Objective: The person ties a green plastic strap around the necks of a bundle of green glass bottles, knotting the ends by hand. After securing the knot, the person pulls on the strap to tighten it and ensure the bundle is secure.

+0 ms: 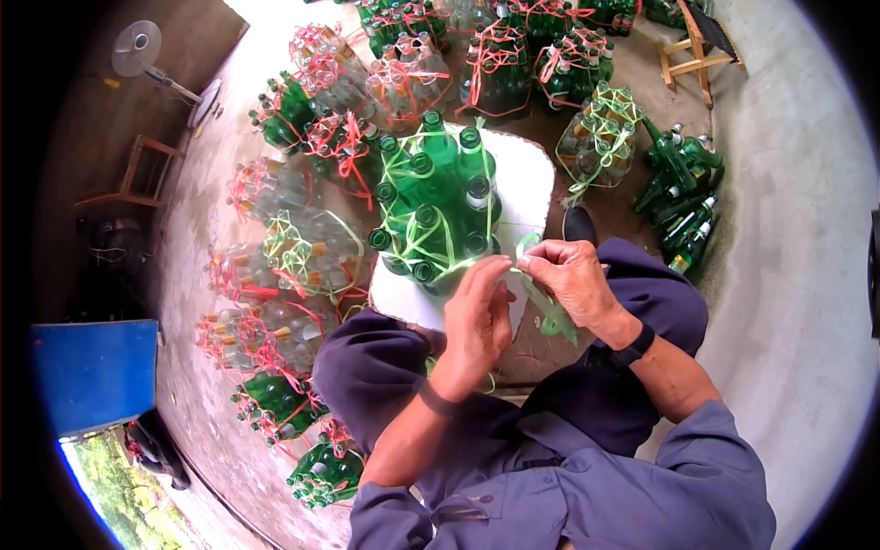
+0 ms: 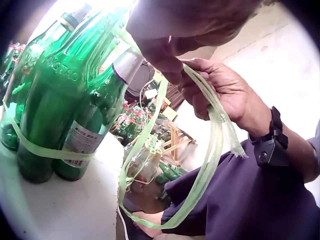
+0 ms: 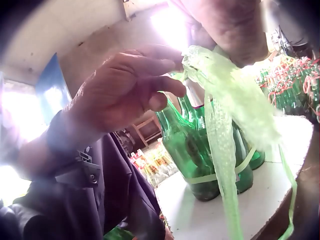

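A bundle of green glass bottles (image 1: 438, 186) stands upright on a white board (image 1: 530, 188). Pale green plastic twine criss-crosses between the bottle necks, and a band (image 2: 47, 151) of it circles the bodies. My right hand (image 1: 579, 284) pinches the twine (image 3: 220, 135) between thumb and fingertips at the bundle's near right corner; a loose length hangs below in a loop. Beside it, my left hand (image 1: 477, 310) holds its fingers mostly straight, fingertips right by the twine and the nearest bottle necks. In the left wrist view the left hand's fingertips partly hide the twine's upper end.
Tied bundles of clear bottles (image 1: 307, 252) and green bottles crowd the floor to the left and beyond the board. Loose green bottles (image 1: 683, 183) lie along the right wall. A wooden folding stool (image 1: 698, 60), a fan (image 1: 137, 50) and a blue panel (image 1: 96, 376) stand farther off.
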Tool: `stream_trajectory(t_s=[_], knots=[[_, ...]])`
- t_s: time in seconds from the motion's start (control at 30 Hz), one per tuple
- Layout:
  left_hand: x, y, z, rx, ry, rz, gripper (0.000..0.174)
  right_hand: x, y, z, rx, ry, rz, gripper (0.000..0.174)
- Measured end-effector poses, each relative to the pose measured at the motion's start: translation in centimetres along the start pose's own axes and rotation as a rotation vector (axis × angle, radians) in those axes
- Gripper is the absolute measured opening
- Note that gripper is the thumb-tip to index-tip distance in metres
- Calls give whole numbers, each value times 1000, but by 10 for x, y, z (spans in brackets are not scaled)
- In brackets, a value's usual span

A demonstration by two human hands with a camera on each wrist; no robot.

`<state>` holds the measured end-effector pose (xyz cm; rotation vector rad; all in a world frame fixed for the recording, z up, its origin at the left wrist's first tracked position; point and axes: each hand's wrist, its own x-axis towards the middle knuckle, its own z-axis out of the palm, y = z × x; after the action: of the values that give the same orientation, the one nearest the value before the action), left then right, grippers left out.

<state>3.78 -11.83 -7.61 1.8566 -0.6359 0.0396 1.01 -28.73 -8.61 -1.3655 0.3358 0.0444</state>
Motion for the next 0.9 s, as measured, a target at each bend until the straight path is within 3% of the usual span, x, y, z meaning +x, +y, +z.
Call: stream_trajectory(t_s=[0.17,0.37,0.5,0.57,0.77,0.9], knots=[[2,-7,8,-100,-91,-193,30,-1,-4,1,-19,3,-45,15],[7,-7,7,-161,-83,-266,13,-2,-10,-2,-26,-26,19,16],[9,-5,5,-162,-130,-299,13,0,-3,-1,-13,-26,-35,16],[10,-2,6,-363,-135,-428,19,1,-3,-1,-39,-21,-82,15],[8,-11,12,-483,-109,-413,21,-2,-15,0,-24,-53,-23,15],[8,-10,9,-409,-117,-403,21,0,-11,1,-48,-33,11,15]])
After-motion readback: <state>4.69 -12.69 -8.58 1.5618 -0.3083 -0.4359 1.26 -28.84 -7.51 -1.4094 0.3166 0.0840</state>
